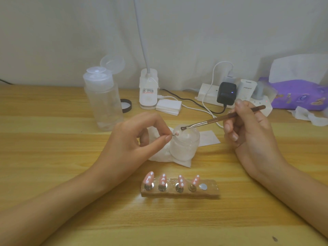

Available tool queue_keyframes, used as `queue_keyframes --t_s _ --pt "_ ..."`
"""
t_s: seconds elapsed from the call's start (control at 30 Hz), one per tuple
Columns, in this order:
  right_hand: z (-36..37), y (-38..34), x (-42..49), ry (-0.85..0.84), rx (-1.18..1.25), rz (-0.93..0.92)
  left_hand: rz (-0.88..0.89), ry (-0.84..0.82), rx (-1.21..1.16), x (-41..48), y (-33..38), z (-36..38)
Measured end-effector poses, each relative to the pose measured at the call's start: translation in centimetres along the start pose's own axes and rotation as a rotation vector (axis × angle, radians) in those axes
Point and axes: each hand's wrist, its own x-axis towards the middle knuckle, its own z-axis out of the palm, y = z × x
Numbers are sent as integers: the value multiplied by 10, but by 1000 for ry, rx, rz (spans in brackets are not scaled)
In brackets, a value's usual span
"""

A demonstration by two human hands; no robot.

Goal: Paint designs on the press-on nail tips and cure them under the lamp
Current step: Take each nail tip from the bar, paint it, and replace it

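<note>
My left hand (140, 137) pinches a thin stand whose small pink nail tip (176, 133) hangs over the rim of an open frosted jar (184, 145). In my right hand (248, 128) I grip a brown brush (221, 118), and its dark tip sits at the jar's mouth, just right of the nail tip. Near the table's front a tan holder block (209, 192) carries several pink nail tips with white dots (181, 181) on round metal bases, plus one bare silver disc at its right end.
The jar stands on a crumpled white tissue (179, 161). Behind are a clear pump bottle (104, 102), a black-rimmed lid (126, 105), a white clip lamp base (148, 91), cotton pads (168, 107), a power strip with chargers (229, 96) and a purple tissue pack (300, 95).
</note>
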Motion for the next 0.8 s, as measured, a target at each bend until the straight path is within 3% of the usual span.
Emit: queue_keyframes --t_s 0.4,0.8 --pt "0 4 2 -106 -86 -25 3 6 7 0 0 0" --pt "-1 4 3 -102 -106 -37 22 13 20 0 -1 0"
